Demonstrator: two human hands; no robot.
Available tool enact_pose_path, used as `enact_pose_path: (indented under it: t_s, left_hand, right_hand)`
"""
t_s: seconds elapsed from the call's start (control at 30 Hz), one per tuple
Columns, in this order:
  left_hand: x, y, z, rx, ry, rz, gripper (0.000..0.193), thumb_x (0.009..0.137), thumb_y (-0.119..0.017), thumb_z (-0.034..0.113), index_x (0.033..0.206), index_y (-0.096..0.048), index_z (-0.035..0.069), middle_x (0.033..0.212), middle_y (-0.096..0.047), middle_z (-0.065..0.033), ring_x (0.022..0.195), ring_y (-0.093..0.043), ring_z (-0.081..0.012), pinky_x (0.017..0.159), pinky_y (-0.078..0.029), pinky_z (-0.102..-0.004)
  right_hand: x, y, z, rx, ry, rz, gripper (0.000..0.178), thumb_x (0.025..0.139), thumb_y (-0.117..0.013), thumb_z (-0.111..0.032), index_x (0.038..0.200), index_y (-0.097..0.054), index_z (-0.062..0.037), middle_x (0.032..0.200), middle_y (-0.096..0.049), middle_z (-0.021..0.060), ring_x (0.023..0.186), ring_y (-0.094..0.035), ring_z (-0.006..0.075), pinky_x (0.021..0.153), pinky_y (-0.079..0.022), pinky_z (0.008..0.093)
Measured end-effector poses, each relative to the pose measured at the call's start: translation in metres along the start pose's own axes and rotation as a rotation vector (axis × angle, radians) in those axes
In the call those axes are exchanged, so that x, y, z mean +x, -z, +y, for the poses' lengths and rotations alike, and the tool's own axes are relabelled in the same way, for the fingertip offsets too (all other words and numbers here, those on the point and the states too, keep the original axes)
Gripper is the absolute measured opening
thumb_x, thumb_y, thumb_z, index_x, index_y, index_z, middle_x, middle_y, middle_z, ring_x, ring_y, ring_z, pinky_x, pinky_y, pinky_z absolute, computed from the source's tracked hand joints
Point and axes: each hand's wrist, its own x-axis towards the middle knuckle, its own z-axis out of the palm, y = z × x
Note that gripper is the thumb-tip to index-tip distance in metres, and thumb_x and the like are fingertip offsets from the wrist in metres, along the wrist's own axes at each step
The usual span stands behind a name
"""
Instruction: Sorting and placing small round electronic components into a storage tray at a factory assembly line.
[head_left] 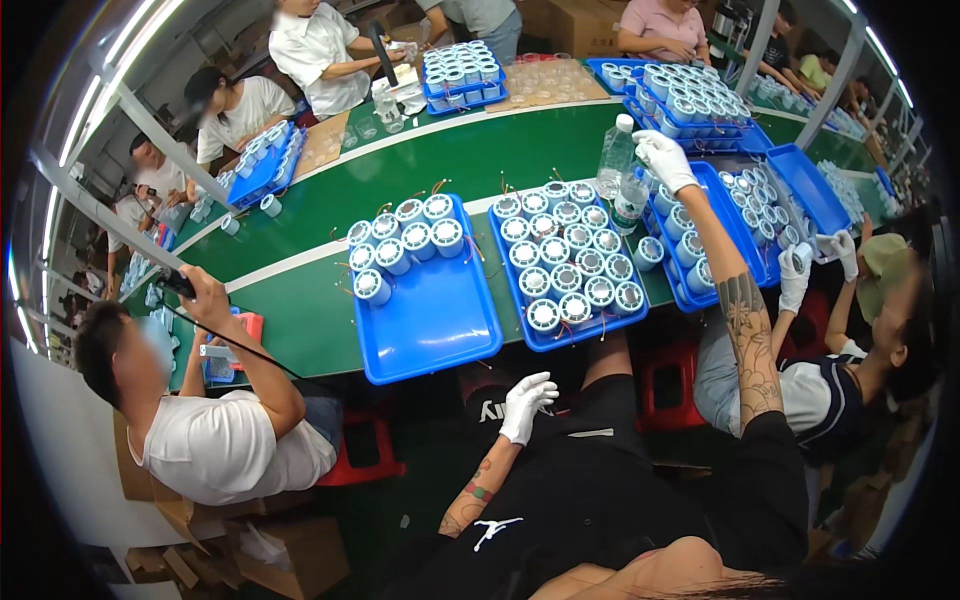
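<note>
My right hand [664, 160], in a white glove, is stretched forward over the table with its fingers bent together. Whatever they hold, if anything, is hidden. Just beside and below it stand a clear plastic bottle with a white cap [615, 155] and a shorter labelled bottle [631, 200]. My left hand [527, 407], also gloved, hovers above my lap, fingers extended and nothing in it. In front of me, a blue tray [430, 335] carries light-blue cylindrical motor-like parts [390, 255] at its far end. To its right, another blue tray [588, 338] is filled with the same parts [565, 278].
More blue trays of cylinders [694, 250] stand at the right, near a co-worker's gloved hand [795, 275]. At left, a seated person [235, 440] holds a dark tool. A green table [400, 165] with a white strip runs across. Red stools [668, 385] stand below.
</note>
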Motion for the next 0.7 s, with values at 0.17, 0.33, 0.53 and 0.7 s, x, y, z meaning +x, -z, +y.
enact_pose_path:
  t_s: [0.17, 0.33, 0.53, 0.7]
  left_hand:
    - [0.0, 0.011, -0.001, -0.008, -0.02, 0.031, 0.032, 0.089, -0.056, 0.006, 0.12, -0.055, -0.003, 0.1, -0.066, -0.0148, 0.086, -0.066, -0.0209, 0.075, -0.051, -0.0242]
    - [-0.001, 0.008, -0.003, -0.011, -0.017, 0.02, 0.033, 0.089, -0.056, 0.006, 0.12, -0.055, -0.003, 0.1, -0.066, -0.0149, 0.085, -0.066, -0.0212, 0.075, -0.051, -0.0242]
    - [-0.006, 0.008, -0.003, -0.028, -0.044, 0.013, 0.034, 0.088, -0.056, 0.006, 0.121, -0.055, -0.003, 0.1, -0.066, -0.0148, 0.086, -0.067, -0.0212, 0.075, -0.052, -0.0244]
    - [-0.014, 0.013, -0.004, -0.031, -0.042, 0.025, 0.034, 0.088, -0.057, 0.006, 0.121, -0.055, -0.003, 0.1, -0.066, -0.0145, 0.086, -0.066, -0.0209, 0.075, -0.052, -0.0248]
  right_hand:
    - [-0.004, -0.014, -0.031, -0.503, 0.051, -0.087, 0.022, 0.091, -0.048, -0.022, 0.089, -0.062, -0.0046, 0.094, -0.067, 0.0145, 0.078, -0.064, 0.0304, 0.069, -0.05, 0.0384]
    - [-0.01, -0.007, -0.051, -0.823, -0.083, -0.106, 0.021, 0.089, -0.047, -0.021, 0.075, -0.057, -0.0081, 0.089, -0.065, 0.0127, 0.076, -0.062, 0.0313, 0.065, -0.048, 0.041]
    - [-0.023, -0.001, -0.039, -1.077, 0.205, 0.038, 0.015, 0.084, -0.051, -0.017, 0.071, -0.055, -0.0139, 0.078, -0.059, 0.0051, 0.064, -0.058, 0.0246, 0.053, -0.044, 0.0371]
    - [-0.009, 0.047, -0.032, -1.252, 0.571, 0.304, 0.011, 0.08, -0.055, -0.017, 0.07, -0.058, -0.0161, 0.074, -0.054, 0.0028, 0.058, -0.053, 0.0193, 0.048, -0.043, 0.0345]
